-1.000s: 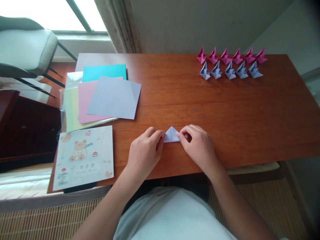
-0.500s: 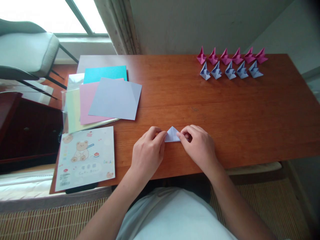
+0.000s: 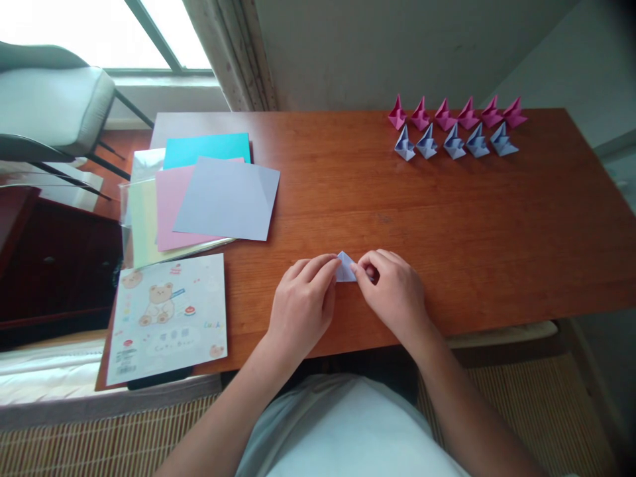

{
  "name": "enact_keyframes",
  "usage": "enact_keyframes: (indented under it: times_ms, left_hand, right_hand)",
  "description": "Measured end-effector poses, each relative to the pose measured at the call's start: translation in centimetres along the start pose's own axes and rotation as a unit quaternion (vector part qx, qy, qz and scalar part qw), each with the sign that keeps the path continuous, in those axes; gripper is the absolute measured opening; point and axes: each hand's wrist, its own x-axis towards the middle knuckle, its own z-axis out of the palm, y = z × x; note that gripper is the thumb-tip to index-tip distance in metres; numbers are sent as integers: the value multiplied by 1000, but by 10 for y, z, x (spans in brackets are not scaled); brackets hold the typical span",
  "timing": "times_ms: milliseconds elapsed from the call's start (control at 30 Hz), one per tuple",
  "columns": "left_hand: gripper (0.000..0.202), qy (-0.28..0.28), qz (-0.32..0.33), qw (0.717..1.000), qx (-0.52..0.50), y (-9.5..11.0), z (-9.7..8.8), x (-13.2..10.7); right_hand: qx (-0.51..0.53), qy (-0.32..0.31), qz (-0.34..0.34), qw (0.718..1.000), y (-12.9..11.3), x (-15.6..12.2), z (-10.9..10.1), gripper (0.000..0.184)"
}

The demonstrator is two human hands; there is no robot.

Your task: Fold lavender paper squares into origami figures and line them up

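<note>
A small pale lilac folded paper (image 3: pixel 346 269), triangular at its top, lies near the front edge of the wooden table (image 3: pixel 328 199). On its left side my left hand (image 3: pixel 304 295) is closed, fingertips pressed on the paper and covering its left part. My right hand (image 3: pixel 395 288) pinches the right corner between thumb and curled fingers. The paper's lower layers and both side corners are hidden by the fingers.
Pink folded paper figures (image 3: pixel 468 114) stand in a row at the back right, with lilac ones (image 3: pixel 454 142) before them. Lilac sheets (image 3: pixel 228 199) overlap pink, yellow and teal paper (image 3: pixel 209 151) at left. Nearer lies a bear-printed pack (image 3: pixel 169 318). A chair (image 3: pixel 54 99) stands beyond.
My left hand has slid right and inward over the paper, covering more of its left side. My right hand stays at the right corner. The whole view has shifted slightly.
</note>
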Motion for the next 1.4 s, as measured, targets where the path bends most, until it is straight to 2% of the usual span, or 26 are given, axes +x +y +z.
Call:
enact_keyframes:
  times_ms: [367, 667, 800, 967, 1133, 1400]
  left_hand:
    - [28, 16, 5, 1000, 10, -2, 3, 1]
    - [31, -15, 31, 998, 61, -1, 3, -1]
    - [33, -16, 55, 993, 101, 7, 2, -9]
    - [45, -23, 96, 989, 112, 25, 3, -27]
    - [50, -59, 57, 987, 136, 39, 9, -32]
    - [56, -80, 47, 981, 169, 39, 14, -34]
  right_hand:
    - [-18, 10, -12, 1000, 1, 0, 3, 23]
    - [-28, 5, -8, 1000, 1, 2, 3, 23]
    - [-35, -10, -2, 999, 0, 4, 2, 24]
    - [-28, -18, 7, 999, -2, 4, 0, 21]
    - [-29, -13, 16, 999, -3, 4, 0, 21]
    - [-36, -13, 16, 999, -4, 3, 0, 20]
